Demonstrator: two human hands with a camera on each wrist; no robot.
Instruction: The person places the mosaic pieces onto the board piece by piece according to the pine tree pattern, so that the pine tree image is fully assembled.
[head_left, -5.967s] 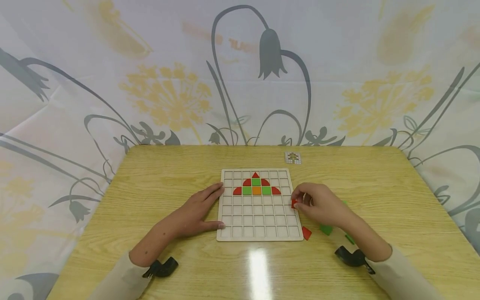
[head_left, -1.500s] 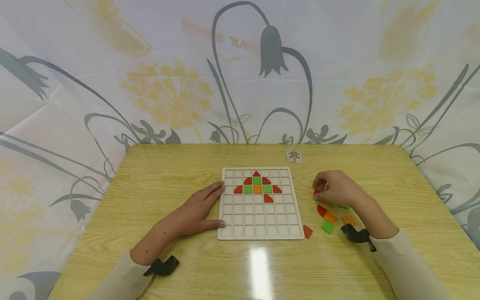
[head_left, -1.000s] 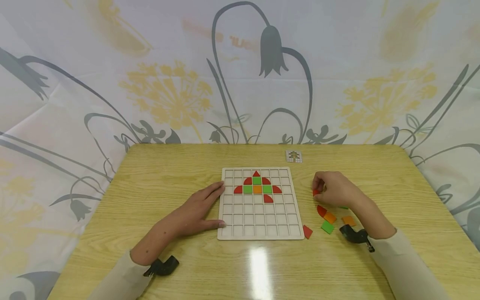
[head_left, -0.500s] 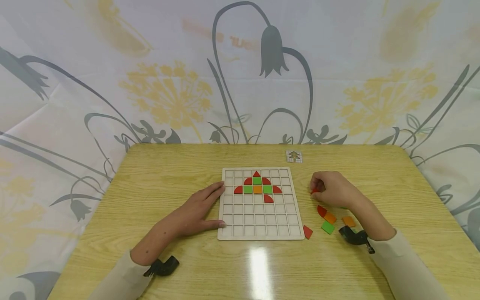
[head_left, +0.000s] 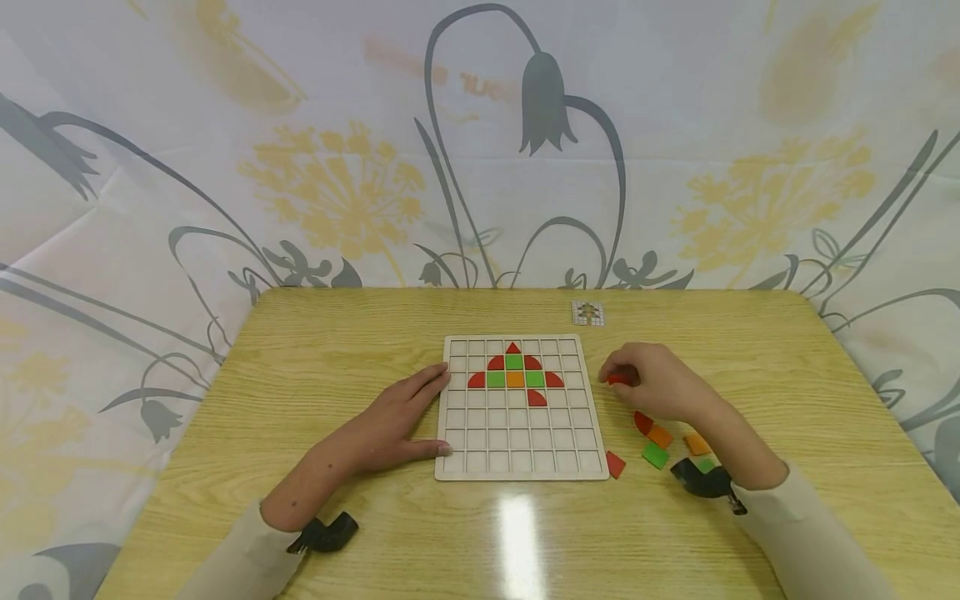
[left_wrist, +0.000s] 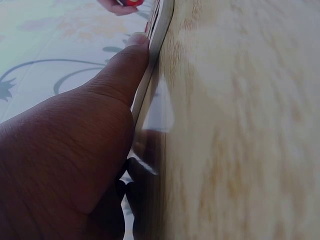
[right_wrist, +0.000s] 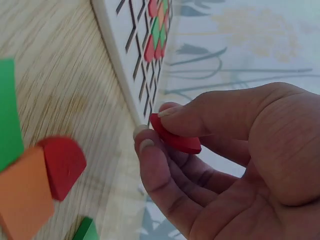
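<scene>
A pale wooden grid board (head_left: 521,467) lies on the table with red, green and orange tiles set in its upper cells, tree-like in outline. My left hand (head_left: 390,429) rests at the board's left edge, fingers and thumb stretched out and touching the rim. Just off the board's right edge, my right hand (head_left: 656,383) pinches a red tile (right_wrist: 177,140) with a curved side between thumb and fingers. The lowest set piece is a red quarter-round tile (head_left: 537,398), right of the middle column.
Right of the board lie loose tiles: a red quarter-round (head_left: 642,422), orange squares (head_left: 660,436), green ones (head_left: 656,454) and a red tile (head_left: 615,464) by the board's corner. A small pattern card (head_left: 588,313) lies behind. A patterned cloth (head_left: 480,167) hangs beyond the table.
A red quarter-round tile was added to the board's fourth row since the earliest frame. My right hand then picked up another red tile and moved left toward the board. The left hand stays put.
</scene>
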